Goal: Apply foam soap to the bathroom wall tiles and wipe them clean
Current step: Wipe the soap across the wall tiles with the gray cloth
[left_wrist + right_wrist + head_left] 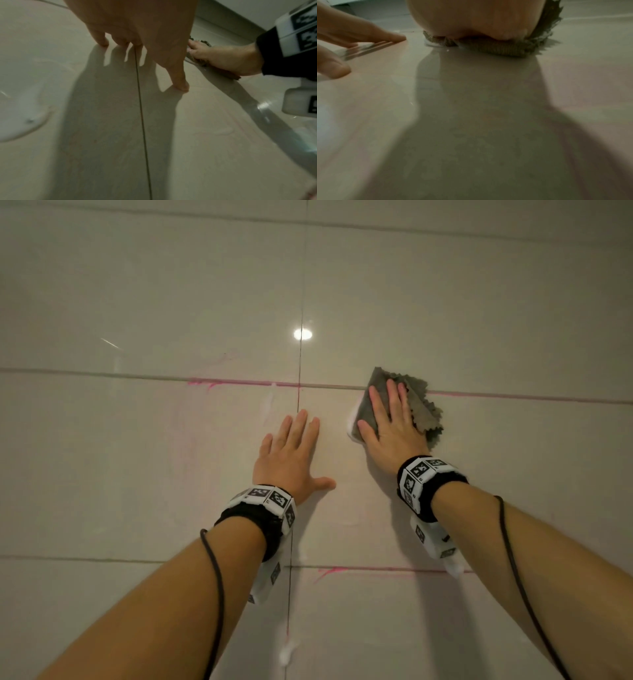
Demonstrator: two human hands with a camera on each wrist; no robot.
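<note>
Glossy beige wall tiles [445, 302] fill the head view, with pink stain along the grout lines [246, 383]. My right hand [392, 422] lies flat with straight fingers on a folded grey cloth [421, 405], pressing it to the wall on the upper horizontal grout line. A rim of white foam [352, 422] shows at the cloth's left edge. My left hand [291, 453] rests flat on the tile to the left, fingers spread, holding nothing. In the right wrist view the cloth [496, 47] is squashed under the palm with the foam [431, 44] beside it. The left wrist view shows the left hand's fingertips [182, 85] touching the tile.
A vertical grout line [300, 285] runs between the hands. Foam dabs sit low on it [286, 654] and below the right wrist [455, 570]. A thin foam streak [269, 405] lies above the left hand. A lamp glare [302, 334] reflects on the tile.
</note>
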